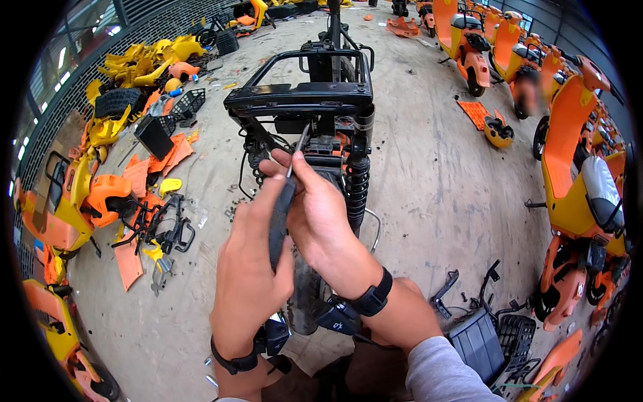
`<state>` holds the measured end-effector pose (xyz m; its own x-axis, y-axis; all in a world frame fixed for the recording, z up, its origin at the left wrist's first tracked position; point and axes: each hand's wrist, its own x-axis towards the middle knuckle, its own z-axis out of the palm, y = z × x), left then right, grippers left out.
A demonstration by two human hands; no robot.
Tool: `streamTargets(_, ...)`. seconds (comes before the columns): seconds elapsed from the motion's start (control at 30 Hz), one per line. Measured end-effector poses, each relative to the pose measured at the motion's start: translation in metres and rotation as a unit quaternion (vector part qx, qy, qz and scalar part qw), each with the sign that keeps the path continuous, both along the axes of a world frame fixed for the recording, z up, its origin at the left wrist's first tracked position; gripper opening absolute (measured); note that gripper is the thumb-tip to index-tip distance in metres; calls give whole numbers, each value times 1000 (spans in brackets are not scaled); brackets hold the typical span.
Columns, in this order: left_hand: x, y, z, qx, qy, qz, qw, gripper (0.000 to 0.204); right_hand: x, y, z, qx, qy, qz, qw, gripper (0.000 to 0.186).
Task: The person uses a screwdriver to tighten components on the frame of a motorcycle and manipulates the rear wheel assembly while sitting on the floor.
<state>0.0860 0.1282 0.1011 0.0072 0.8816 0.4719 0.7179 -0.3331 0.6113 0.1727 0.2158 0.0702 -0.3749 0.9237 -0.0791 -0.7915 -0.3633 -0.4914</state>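
Observation:
My left hand (246,261) is wrapped round the dark handle of a screwdriver (280,216), whose metal shaft points up and forward. My right hand (323,221) closes around the tool's upper part, its fingertips at the shaft. Just beyond both hands stands a stripped black scooter frame (298,94) with a rectangular rack on top, a coil-spring shock (356,181) on its right and cables on its left. A black tyre (303,313) shows below my hands, partly hidden by them and my wrists. Whether the screwdriver's tip touches the frame I cannot tell.
Piles of yellow and orange panels (151,53) and loose black parts (174,228) lie at left. Orange-and-yellow scooters (562,167) line the right side. A yellow helmet-like piece (497,134) and an orange mat (472,110) lie nearby. Black brackets and baskets (479,335) lie at lower right.

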Motion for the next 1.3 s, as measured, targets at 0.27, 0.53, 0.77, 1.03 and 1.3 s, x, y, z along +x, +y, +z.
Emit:
streamTargets(0.27, -4, -5, 9, -138, -322, -45, 936, 67, 1, 6, 1, -4, 26, 16, 1000, 39)
streamTargets(0.53, -2, 5, -14, 2, -111, -44, 993, 55, 3, 2, 4, -15, 44, 15, 999, 38)
streamTargets(0.77, 13, -6, 11, -116, -223, -19, 968, 56, 9, 3, 2, -7, 25, 9, 1000, 40)
streamTargets(1.03, 7, -1, -3, -38, -82, -18, 996, 57, 5, 2, 0, -10, 23, 13, 1000, 38)
streamTargets(1.3, 1, -1, 7, -123, -291, -25, 949, 48, 3, 2, 1, 6, -6, 8, 1000, 43)
